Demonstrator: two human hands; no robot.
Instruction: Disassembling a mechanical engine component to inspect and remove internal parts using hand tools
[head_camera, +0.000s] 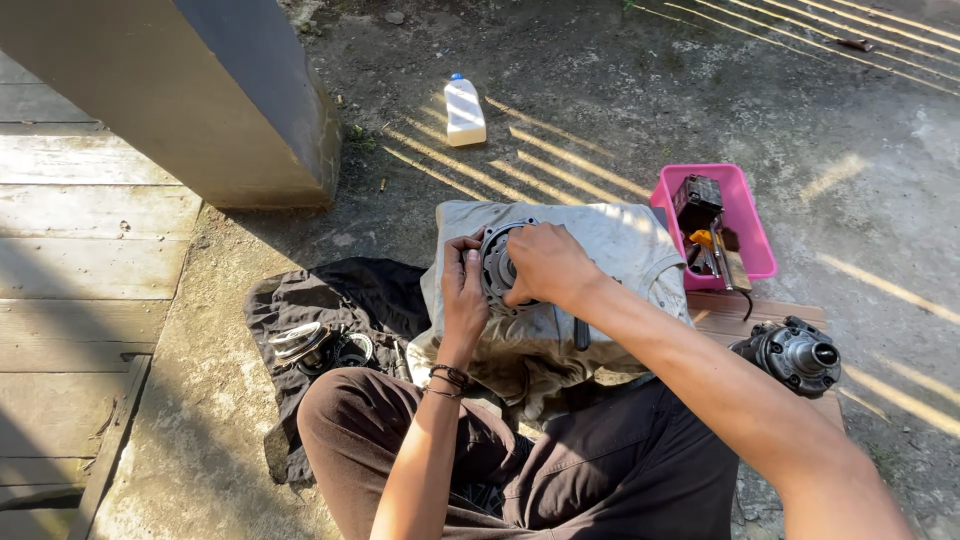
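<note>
A round grey metal engine part (497, 262) with a ribbed rim sits upright on a pale cloth (600, 250) in front of me. My left hand (463, 290) grips its left edge, a beaded band on the wrist. My right hand (545, 265) covers its right side and top, fingers curled onto it. Most of the part's face is hidden behind my hands.
A pink tray (752, 215) of tools and a dark box stands at right. A metal hub assembly (797, 354) lies on a wooden board. Shiny round parts (318, 346) rest on a black cloth at left. A white bottle (464, 110) stands beyond, a concrete pillar (200, 90) at upper left.
</note>
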